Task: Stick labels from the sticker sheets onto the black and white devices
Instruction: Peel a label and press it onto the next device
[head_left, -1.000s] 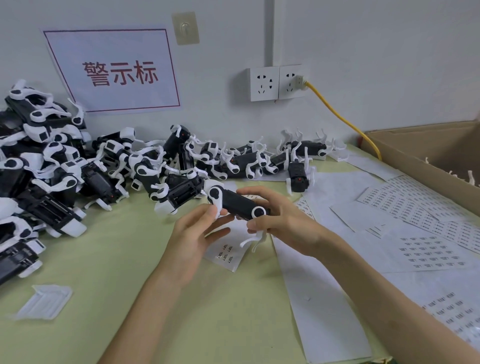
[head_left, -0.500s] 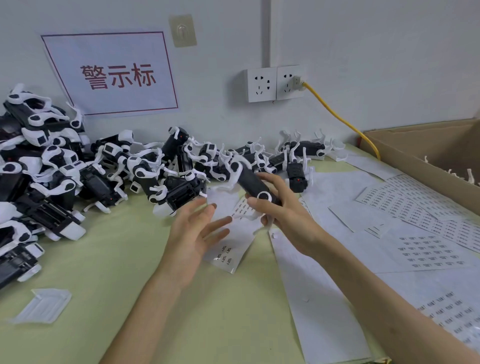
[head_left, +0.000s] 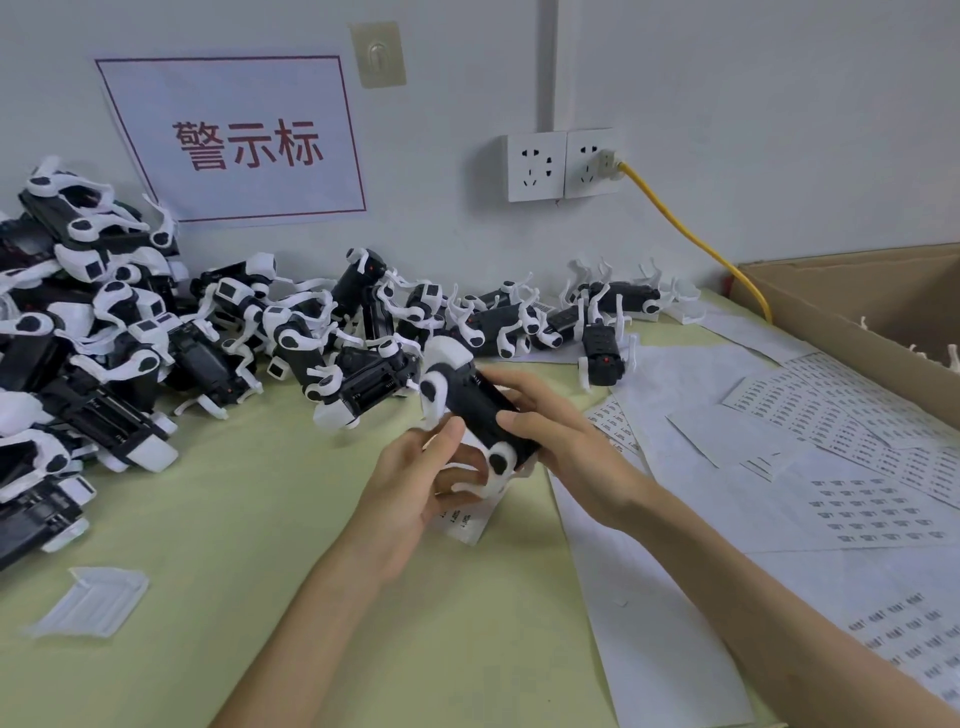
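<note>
A black and white device (head_left: 470, 405) is held tilted above the green table, white end toward the pile. My right hand (head_left: 563, 439) grips its black body from the right, fingers curled over the top. My left hand (head_left: 421, 486) holds it from below on the left, thumb against its side and fingers round a white leg. Under my hands lies a small sticker sheet (head_left: 465, 522), mostly hidden. More sticker sheets (head_left: 878, 512) with rows of small labels cover the table on the right.
A large pile of black and white devices (head_left: 119, 353) fills the left and runs along the wall to the middle (head_left: 524, 322). A cardboard box (head_left: 852, 306) stands at the right. A yellow cable (head_left: 691, 239) runs from the wall socket. A white plastic piece (head_left: 91, 600) lies front left.
My right hand brought the device back down from its raised tilt toward me. My left hand, open half a second ago, has closed on the device from below.
</note>
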